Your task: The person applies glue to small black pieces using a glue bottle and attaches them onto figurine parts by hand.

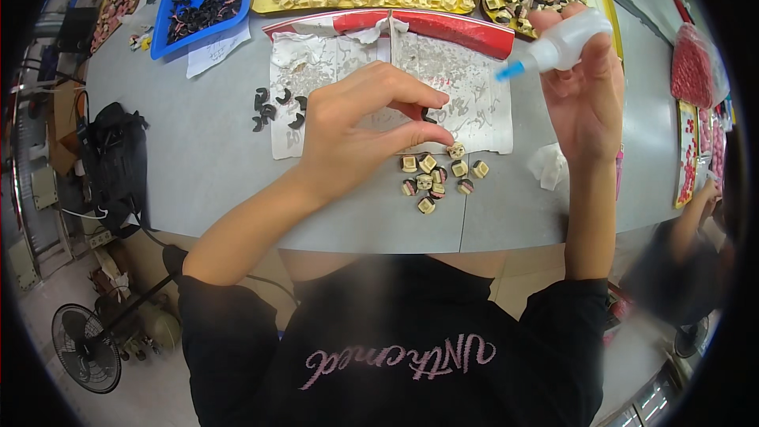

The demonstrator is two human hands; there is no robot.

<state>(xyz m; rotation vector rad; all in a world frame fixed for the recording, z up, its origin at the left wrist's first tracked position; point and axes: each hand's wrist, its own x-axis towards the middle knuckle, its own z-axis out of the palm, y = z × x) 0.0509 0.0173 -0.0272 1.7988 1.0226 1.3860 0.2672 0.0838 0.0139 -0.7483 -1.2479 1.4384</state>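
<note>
Between the thumb and fingers of my left hand (344,122) is a small black curved piece (428,115), mostly covered by the fingertips. My right hand (591,107), raised to the right, is closed around a translucent white squeeze bottle (573,36). The bottle's blue nozzle (510,71) points left and slightly down, apart from the black piece. Beneath both hands lies a worn white cardboard sheet (316,59) with a red edge. Several small cream-and-black pieces (427,164) cluster at its near edge. Left of my left hand are loose black curved pieces (263,104).
Along the back stand a blue tray (162,38) of black pieces, a yellow tray (352,8) of cream pieces and another yellow tray (607,0) of cream-and-black pieces. Crumpled tissue (549,166) lies by my right forearm. Another person's arm (689,217) shows at far right.
</note>
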